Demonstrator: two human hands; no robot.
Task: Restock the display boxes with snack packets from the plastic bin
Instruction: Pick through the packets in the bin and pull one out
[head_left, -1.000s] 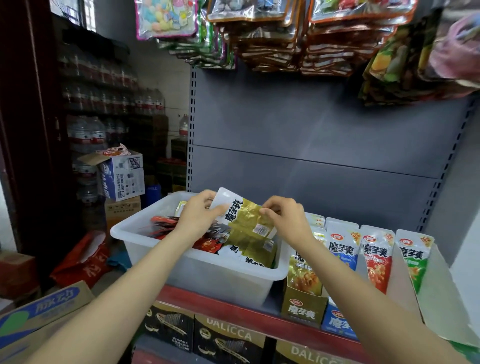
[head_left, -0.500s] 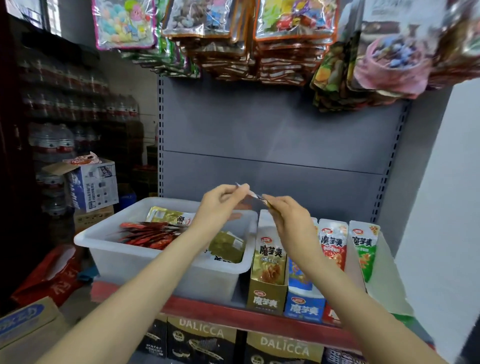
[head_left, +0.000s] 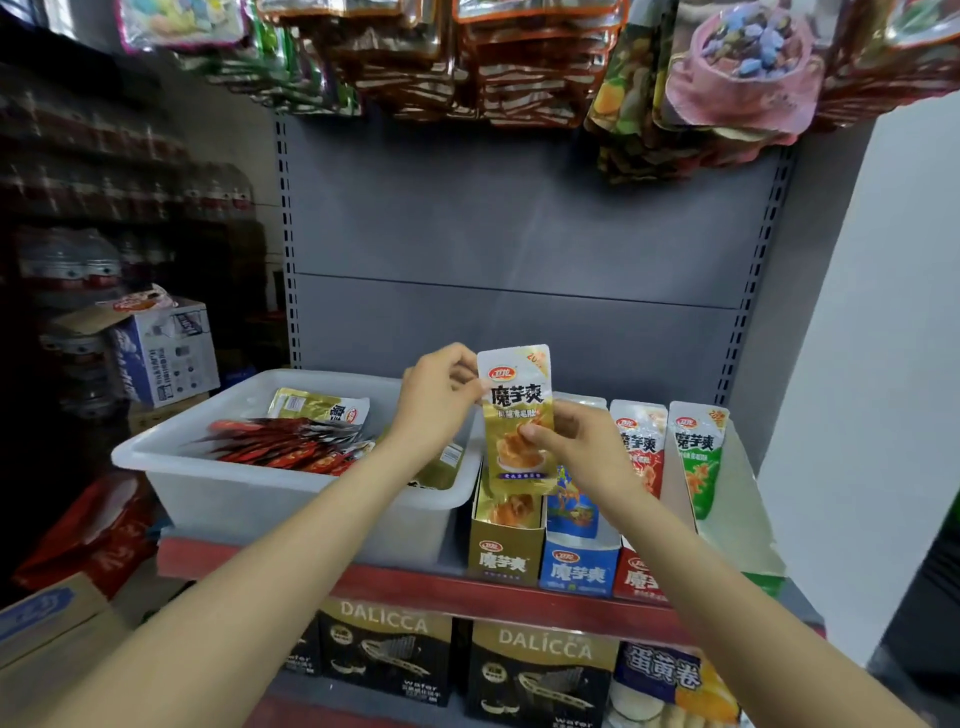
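Your left hand (head_left: 441, 400) and right hand (head_left: 576, 441) both pinch the gold packet (head_left: 517, 415), long axis upright; its gold box (head_left: 506, 551) sits directly at 6 o'clock, right hand nearer.

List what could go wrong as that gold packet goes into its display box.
1. The gold packet is held upright by the left hand at its top edge and the right hand at its middle; being limp, it may buckle against packets already standing in the gold display box.
2. The blue display box touches the gold one, so the packet could slip into the wrong flavour.
3. The right hand may knock the red packets beside it.
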